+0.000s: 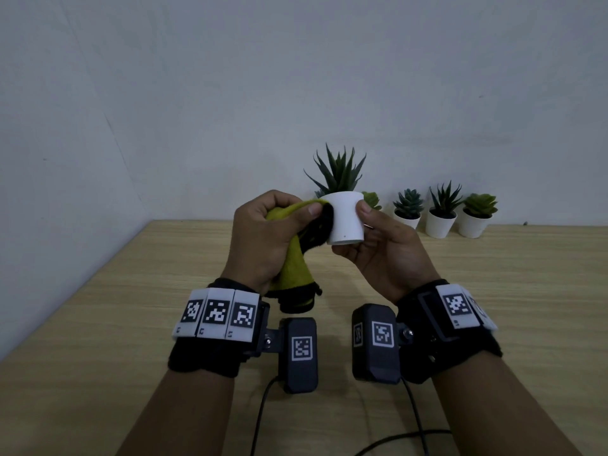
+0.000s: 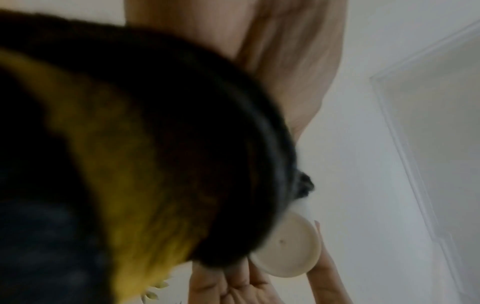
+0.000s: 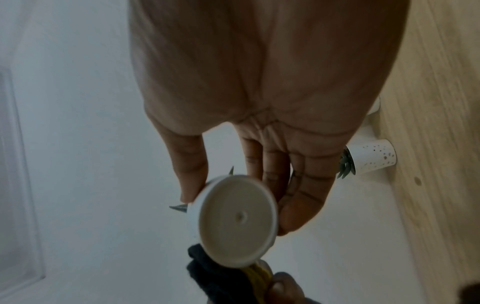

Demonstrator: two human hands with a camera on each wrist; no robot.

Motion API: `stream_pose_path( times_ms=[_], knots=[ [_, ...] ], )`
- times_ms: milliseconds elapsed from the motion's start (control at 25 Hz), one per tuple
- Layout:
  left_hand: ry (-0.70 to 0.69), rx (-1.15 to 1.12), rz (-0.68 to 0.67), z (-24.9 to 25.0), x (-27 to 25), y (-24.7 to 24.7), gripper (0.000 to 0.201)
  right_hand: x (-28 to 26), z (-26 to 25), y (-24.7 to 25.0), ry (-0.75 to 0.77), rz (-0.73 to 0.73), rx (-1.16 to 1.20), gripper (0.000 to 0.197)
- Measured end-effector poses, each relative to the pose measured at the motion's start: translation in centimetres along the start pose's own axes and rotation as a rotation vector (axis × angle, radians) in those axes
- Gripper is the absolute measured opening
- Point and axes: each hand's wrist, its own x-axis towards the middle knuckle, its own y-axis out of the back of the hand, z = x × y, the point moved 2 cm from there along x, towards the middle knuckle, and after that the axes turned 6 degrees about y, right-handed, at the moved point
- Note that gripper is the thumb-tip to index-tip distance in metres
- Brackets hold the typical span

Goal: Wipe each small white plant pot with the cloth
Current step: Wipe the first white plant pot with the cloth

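My right hand [image 1: 368, 232] holds a small white plant pot [image 1: 345, 218] with a spiky green plant up above the wooden table [image 1: 493, 291], thumb on its near side and fingers behind. My left hand [image 1: 273, 225] grips a yellow-green and black cloth [image 1: 292, 268] and presses it against the pot's left side. In the right wrist view the pot's round base [image 3: 236, 222] faces the camera between my fingers [image 3: 306, 197], with the cloth [image 3: 215, 275] just below it. The left wrist view is mostly filled by the blurred cloth [image 2: 130, 164]; the pot base [image 2: 291, 246] shows at its edge.
Three more small white pots with succulents [image 1: 408, 212] [image 1: 441, 218] [image 1: 473, 218] stand in a row along the wall at the back right, with part of another plant [image 1: 371, 199] behind my thumb. Black cables [image 1: 414, 422] trail over the table's near edge.
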Motion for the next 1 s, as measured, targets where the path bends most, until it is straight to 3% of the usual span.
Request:
stream_pose_path(
  times_ms=[80, 240, 480, 680, 880, 1000],
  knots=[
    [-0.003, -0.039, 0.011, 0.05, 0.02, 0.12, 0.014, -0.04, 0.12, -0.09, 0.0, -0.002, 0.004, 0.051],
    [-0.044, 0.168, -0.093, 0.1, -0.38, -0.21, 0.018, -0.03, 0.11, -0.12, 0.042, 0.057, 0.004, 0.062],
    [-0.205, 0.209, 0.079, 0.29, 0.03, 0.09, 0.021, 0.06, 0.15, -0.29, 0.073, 0.061, -0.054, 0.057],
    [-0.145, 0.302, -0.07, 0.34, -0.18, 0.03, 0.02, 0.04, -0.04, -0.06, 0.094, 0.085, -0.032, 0.053],
    [-0.11, 0.077, 0.098, 0.37, 0.33, 0.75, 0.016, -0.03, 0.26, -0.24, 0.061, 0.019, -0.085, 0.043],
    [-0.064, 0.174, -0.052, 0.6, -0.05, 0.17, 0.016, 0.01, 0.26, -0.16, 0.063, 0.036, -0.04, 0.05]
  ],
)
